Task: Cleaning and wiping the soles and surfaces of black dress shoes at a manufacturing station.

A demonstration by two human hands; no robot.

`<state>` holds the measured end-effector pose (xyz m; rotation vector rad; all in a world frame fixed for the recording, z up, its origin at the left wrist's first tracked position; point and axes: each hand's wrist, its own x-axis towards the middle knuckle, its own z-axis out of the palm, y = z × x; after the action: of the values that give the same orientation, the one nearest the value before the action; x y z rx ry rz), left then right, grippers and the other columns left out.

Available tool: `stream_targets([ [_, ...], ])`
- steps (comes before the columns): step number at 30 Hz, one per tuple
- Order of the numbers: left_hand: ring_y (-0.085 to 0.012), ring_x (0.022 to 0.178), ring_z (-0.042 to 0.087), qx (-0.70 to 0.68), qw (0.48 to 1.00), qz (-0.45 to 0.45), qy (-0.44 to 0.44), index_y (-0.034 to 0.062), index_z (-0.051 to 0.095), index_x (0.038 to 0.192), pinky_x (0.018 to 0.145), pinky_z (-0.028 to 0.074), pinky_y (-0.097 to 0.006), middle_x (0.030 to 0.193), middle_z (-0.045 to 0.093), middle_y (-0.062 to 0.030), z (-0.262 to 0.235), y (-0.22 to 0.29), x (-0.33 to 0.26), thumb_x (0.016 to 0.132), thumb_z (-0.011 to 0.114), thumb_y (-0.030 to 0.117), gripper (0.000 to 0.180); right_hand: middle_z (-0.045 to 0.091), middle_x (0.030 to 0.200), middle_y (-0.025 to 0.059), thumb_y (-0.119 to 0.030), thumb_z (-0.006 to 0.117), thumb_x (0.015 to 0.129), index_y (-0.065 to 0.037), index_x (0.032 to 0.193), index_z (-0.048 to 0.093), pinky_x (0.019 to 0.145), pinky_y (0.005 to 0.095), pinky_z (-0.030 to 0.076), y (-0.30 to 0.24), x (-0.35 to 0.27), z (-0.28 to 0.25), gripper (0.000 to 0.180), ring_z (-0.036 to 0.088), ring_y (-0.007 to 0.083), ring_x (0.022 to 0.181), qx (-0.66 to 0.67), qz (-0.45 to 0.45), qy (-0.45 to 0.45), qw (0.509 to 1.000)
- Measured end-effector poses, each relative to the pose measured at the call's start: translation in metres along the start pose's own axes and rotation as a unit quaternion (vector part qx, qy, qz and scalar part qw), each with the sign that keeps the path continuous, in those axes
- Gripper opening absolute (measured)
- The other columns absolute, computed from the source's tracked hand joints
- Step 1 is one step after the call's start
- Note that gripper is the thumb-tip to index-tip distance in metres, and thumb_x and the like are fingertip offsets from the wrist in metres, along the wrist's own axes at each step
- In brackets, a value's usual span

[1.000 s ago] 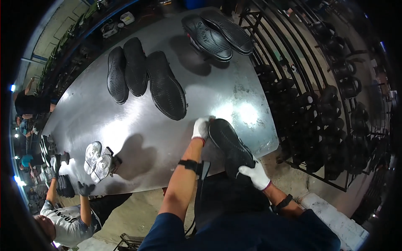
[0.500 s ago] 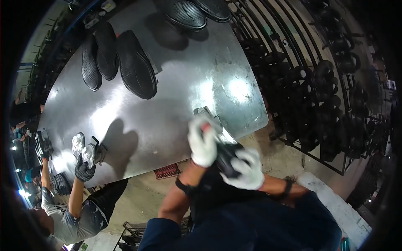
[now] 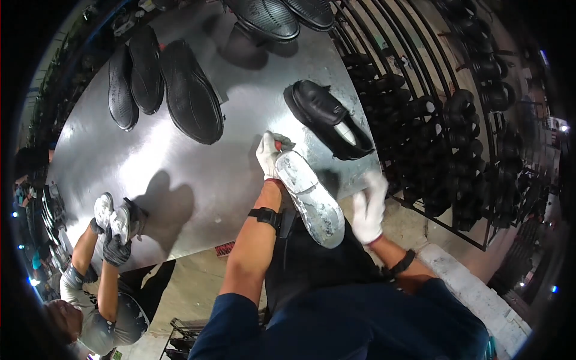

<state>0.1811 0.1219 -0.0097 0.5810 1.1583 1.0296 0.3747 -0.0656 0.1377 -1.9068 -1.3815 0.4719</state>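
Observation:
A shiny silver shoe last (image 3: 311, 199), flat and sole-shaped, stands at the table's near edge in front of my body. My gloved left hand (image 3: 268, 157) is beside its far end, fingers closed round a small red thing (image 3: 278, 145), mostly hidden in the glove. To the right of the last, my gloved right hand (image 3: 369, 207) is smeared by motion; no object shows in it. Just beyond that hand, a black slip-on shoe (image 3: 327, 119) sits on the metal table (image 3: 234, 174), its opening toward me with a white patch inside.
Black soles or shoes (image 3: 193, 93) stand at the table's far left, with more black shoes (image 3: 267, 18) at the far edge. A co-worker (image 3: 105, 300) at left handles silver lasts (image 3: 120, 219). A rack of dark shoes (image 3: 420, 138) stands right.
The black shoe has gone from the silver last to the table at far right. My right hand has let go of it. My left hand has shifted slightly left and away from me.

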Motion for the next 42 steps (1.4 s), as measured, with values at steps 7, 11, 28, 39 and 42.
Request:
stream_targets([
  [7, -0.0249, 0.116, 0.066, -0.084, 0.995, 0.043, -0.023, 0.0027, 0.054, 0.142, 0.101, 0.055, -0.039, 0.131, 0.066, -0.0113, 0.026, -0.006, -0.121, 0.106, 0.059, 0.03, 0.045, 0.065, 0.133, 0.0298, -0.033, 0.057, 0.105, 0.0, 0.146, 0.055, 0.103, 0.0451, 0.054, -0.015, 0.007, 0.014, 0.053, 0.066, 0.0465, 0.122, 0.099, -0.013, -0.185, 0.978],
  [11, -0.0261, 0.118, 0.064, -0.407, 0.907, -0.1, 0.046, 0.0071, 0.055, 0.141, 0.103, 0.054, -0.043, 0.127, 0.065, -0.0097, 0.015, 0.025, -0.123, 0.101, 0.066, 0.022, 0.044, 0.07, 0.13, 0.0211, -0.031, 0.059, 0.105, -0.008, 0.141, 0.06, 0.093, 0.044, 0.058, -0.051, 0.104, 0.056, 0.043, 0.07, 0.04, 0.114, 0.055, -0.14, -0.338, 0.929],
  [28, -0.0302, 0.121, 0.064, -0.382, 0.823, 0.273, 0.319, 0.0134, 0.061, 0.14, 0.105, 0.052, -0.053, 0.133, 0.068, -0.0094, -0.428, 0.255, -0.029, 0.101, 0.057, 0.051, 0.054, 0.066, 0.129, 0.0055, -0.035, 0.073, 0.099, -0.016, 0.136, 0.061, 0.099, 0.058, 0.055, -0.235, 0.157, 0.295, 0.043, 0.064, 0.0279, 0.116, 0.663, 0.371, -0.156, 0.631],
  [39, -0.0315, 0.118, 0.068, 0.589, 0.711, 0.367, 0.114, 0.0024, 0.07, 0.126, 0.097, 0.057, -0.04, 0.126, 0.07, -0.0213, -0.228, 0.136, 0.021, 0.107, 0.059, 0.03, 0.035, 0.074, 0.117, 0.0108, -0.014, 0.077, 0.091, 0.005, 0.134, 0.065, 0.092, 0.034, 0.059, -0.103, 0.168, 0.116, 0.049, 0.073, 0.021, 0.1, 0.424, 0.294, -0.338, 0.787],
  [42, -0.0342, 0.126, 0.065, 0.296, 0.947, 0.108, 0.072, -0.0006, 0.064, 0.137, 0.11, 0.049, -0.041, 0.135, 0.068, -0.0217, -0.085, 0.114, 0.013, 0.104, 0.061, 0.03, 0.045, 0.071, 0.124, 0.0079, -0.014, 0.08, 0.089, 0.003, 0.141, 0.06, 0.098, 0.0335, 0.056, -0.063, 0.121, 0.072, 0.058, 0.069, 0.0182, 0.11, 0.405, 0.294, -0.321, 0.804],
])
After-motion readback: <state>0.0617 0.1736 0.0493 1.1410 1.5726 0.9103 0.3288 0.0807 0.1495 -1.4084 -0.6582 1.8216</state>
